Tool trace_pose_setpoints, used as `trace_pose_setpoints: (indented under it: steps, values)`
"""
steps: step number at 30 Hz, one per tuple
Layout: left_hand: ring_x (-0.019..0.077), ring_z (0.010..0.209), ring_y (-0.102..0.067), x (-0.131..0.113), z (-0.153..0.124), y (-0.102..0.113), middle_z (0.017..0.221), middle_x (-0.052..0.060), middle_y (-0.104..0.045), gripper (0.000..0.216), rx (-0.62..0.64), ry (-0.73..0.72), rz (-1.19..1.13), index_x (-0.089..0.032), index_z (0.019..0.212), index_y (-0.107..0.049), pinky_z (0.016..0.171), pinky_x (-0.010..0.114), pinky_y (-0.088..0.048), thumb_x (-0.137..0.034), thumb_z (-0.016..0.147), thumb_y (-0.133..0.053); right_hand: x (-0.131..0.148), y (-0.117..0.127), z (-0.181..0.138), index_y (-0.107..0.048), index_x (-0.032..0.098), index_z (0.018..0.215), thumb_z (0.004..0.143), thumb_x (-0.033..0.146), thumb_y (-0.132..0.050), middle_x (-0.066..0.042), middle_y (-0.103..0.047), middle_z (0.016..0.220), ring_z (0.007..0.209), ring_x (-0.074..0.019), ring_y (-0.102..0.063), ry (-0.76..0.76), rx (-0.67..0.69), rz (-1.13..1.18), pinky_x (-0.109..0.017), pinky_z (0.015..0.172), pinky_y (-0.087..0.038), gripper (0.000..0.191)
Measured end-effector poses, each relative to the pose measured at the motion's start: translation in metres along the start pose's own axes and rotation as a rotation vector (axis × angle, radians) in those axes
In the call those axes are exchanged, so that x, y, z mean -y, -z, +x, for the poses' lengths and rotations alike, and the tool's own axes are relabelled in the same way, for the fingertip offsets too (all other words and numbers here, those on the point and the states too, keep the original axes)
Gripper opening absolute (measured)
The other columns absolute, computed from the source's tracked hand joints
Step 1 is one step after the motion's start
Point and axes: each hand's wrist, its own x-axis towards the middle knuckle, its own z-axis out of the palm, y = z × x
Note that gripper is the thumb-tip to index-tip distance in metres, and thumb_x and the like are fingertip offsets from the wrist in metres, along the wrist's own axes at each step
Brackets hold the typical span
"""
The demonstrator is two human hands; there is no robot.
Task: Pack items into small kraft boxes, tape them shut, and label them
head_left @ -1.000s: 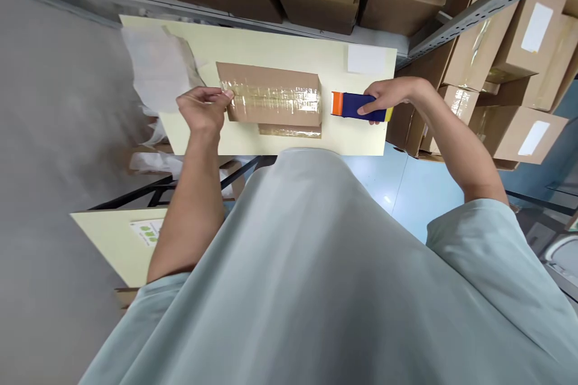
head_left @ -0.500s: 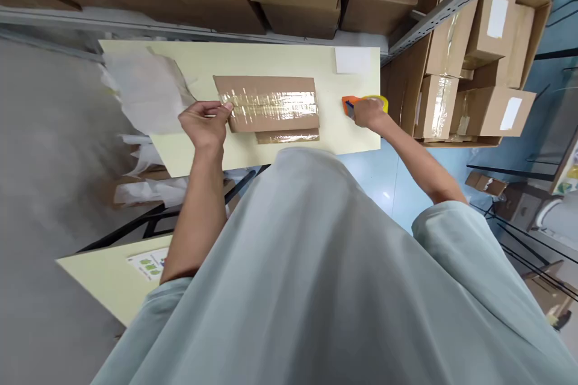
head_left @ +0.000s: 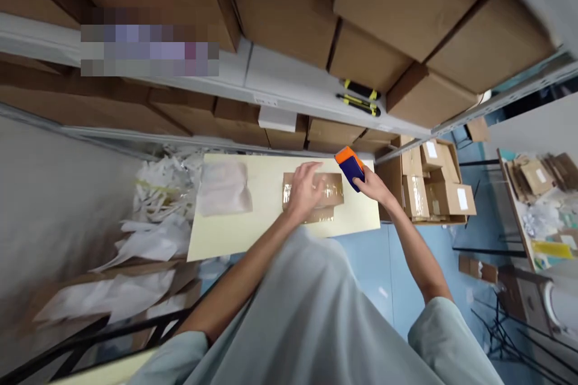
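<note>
A flat cardboard box (head_left: pixel 333 189) with shiny clear tape across its top lies on the pale yellow table (head_left: pixel 266 231). Over its left part is my left hand (head_left: pixel 303 194), fingers apart and holding nothing; whether it touches the cardboard I cannot tell. My right hand (head_left: pixel 372 185) grips an orange and dark blue tape dispenser (head_left: pixel 349 168), held up beyond the box's right end. From under the box's near side a lower taped cardboard flap (head_left: pixel 321 215) sticks out. White wrapping sheets (head_left: pixel 224 188) rest on the table's left part.
Above the table's back edge runs a grey shelf (head_left: pixel 293 78) with cardboard boxes and two yellow-black cutters (head_left: pixel 360 103). A large carton (head_left: pixel 391 192) of smaller boxes stands right. Shredded paper (head_left: pixel 169 183) and white foam sheets (head_left: pixel 156 240) pile up left.
The view has tilted up, showing more shelf. My left hand has gone from the box's left end to over its top, fingers spread. My right hand has lifted and turned the tape dispenser.
</note>
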Motion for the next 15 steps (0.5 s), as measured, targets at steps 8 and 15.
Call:
trace_pose_setpoints:
  steps: [8, 15]
  values:
    - [0.0385, 0.168, -0.052, -0.059, 0.076, 0.037, 0.179, 0.019, -0.051, 0.069, -0.072, -0.26, -0.032, -0.028, 0.172, -0.055, 0.141, 0.061, -0.046, -0.022, 0.103, -0.061, 0.166, 0.058, 0.056, -0.058, 0.021, 0.137, 0.108, 0.041, -0.05, -0.023, -0.075, 0.139, 0.124, -0.0404, -0.072, 0.376, -0.185, -0.234, -0.05, 0.108, -0.059, 0.036]
    - [0.0437, 0.173, -0.044, -0.061, 0.121, 0.062, 0.186, 0.022, -0.043, 0.081, -0.113, -0.244, 0.005, -0.024, 0.18, -0.043, 0.143, 0.067, -0.04, -0.025, 0.101, -0.063, 0.233, 0.073, 0.131, -0.058, 0.019, 0.152, 0.105, 0.026, -0.058, -0.022, -0.076, 0.153, 0.145, -0.04, -0.068, 0.391, -0.258, -0.489, -0.048, 0.122, -0.051, 0.047]
